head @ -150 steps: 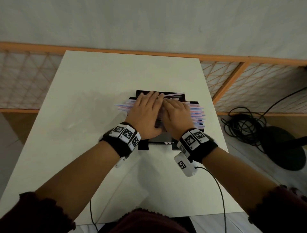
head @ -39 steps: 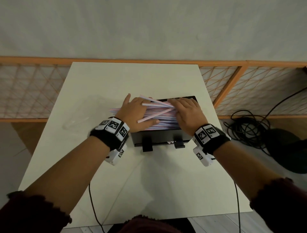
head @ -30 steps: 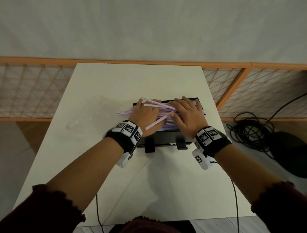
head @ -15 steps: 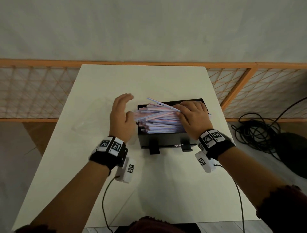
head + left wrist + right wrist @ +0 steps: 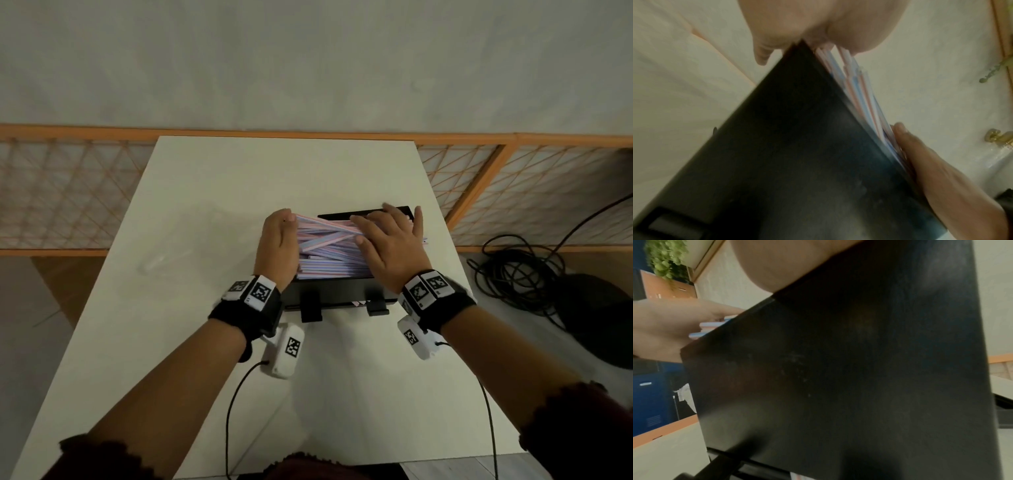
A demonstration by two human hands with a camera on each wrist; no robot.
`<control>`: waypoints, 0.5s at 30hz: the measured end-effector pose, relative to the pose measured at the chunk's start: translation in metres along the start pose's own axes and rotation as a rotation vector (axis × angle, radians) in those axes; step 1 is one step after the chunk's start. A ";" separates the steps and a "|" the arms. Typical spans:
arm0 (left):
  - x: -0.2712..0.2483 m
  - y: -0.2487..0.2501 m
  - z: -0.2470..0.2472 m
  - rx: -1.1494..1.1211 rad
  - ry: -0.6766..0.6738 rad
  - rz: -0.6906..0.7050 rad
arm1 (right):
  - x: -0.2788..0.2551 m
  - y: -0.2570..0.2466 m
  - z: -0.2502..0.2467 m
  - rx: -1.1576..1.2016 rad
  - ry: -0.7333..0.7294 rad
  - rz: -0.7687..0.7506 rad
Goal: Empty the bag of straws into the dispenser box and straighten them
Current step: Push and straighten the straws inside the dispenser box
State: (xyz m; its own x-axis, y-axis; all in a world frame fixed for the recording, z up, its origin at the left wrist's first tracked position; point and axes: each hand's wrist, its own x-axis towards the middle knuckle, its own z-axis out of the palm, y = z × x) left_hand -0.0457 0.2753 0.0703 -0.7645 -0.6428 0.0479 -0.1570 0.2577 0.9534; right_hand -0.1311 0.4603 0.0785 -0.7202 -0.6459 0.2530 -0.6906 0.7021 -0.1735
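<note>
A black dispenser box (image 5: 337, 297) stands on the white table, heaped with pink, blue and white straws (image 5: 327, 245). Some upper straws lie crossed at an angle. My left hand (image 5: 279, 240) stands flat against the left ends of the straws, fingers straight. My right hand (image 5: 390, 245) lies spread over the right half of the pile, fingers straight, pressing down. In the left wrist view the box wall (image 5: 789, 154) fills the frame with straws (image 5: 861, 95) along its top edge and the right hand (image 5: 937, 170) on them. The right wrist view shows mostly the dark box wall (image 5: 838, 369).
An empty clear plastic bag (image 5: 178, 246) lies on the table left of the box. An orange lattice railing (image 5: 68, 192) runs behind the table. Black cables (image 5: 524, 274) and a dark round base (image 5: 603, 315) sit on the floor to the right.
My left hand came off the top of the pile, swung out to the left, then closed in flat against the straws' left ends. The right hand stayed pressing on top.
</note>
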 end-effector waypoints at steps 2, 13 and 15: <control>0.003 0.002 -0.011 0.067 0.018 0.021 | 0.000 0.000 -0.001 -0.013 0.004 -0.017; -0.013 0.022 -0.008 1.232 -0.510 0.565 | 0.010 0.002 -0.008 -0.008 -0.180 -0.153; -0.011 0.020 -0.007 1.178 -0.475 0.582 | 0.011 0.002 -0.009 0.029 -0.188 -0.140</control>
State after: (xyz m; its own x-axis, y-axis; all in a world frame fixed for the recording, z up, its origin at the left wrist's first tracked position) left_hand -0.0359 0.2821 0.0913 -0.9999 0.0066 0.0150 0.0068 0.9999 0.0126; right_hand -0.1403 0.4574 0.0897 -0.6147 -0.7829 0.0957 -0.7845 0.5944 -0.1767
